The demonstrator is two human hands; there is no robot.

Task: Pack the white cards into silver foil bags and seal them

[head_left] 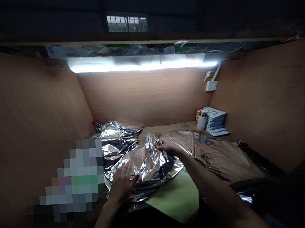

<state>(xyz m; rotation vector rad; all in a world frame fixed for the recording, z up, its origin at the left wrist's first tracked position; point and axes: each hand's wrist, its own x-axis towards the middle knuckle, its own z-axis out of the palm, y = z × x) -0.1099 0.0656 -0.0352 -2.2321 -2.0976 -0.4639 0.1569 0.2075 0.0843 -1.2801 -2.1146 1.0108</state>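
Note:
Shiny silver foil [142,159] with a rounded edge lies in front of me in layers. My left hand [123,181] rests flat on its left part with the fingers spread. At the top of the crumpled foil, my right hand [168,146] has its thumb and fingers closed on a gathered fold. A yellow-green sheet [178,198] shows beneath the foil, partly under my right forearm. More silver foil [117,130] is heaped behind to the left. To the right, a broad smooth foil piece [222,158] is spread over the table.
A white bottle [202,120] stands beside a stack of small boxes or booklets [216,120] at the back right. Wooden panels enclose three sides. A lit tube lamp [144,66] hangs above. A red-capped bottle [96,125] is at the back left, near a pixelated area.

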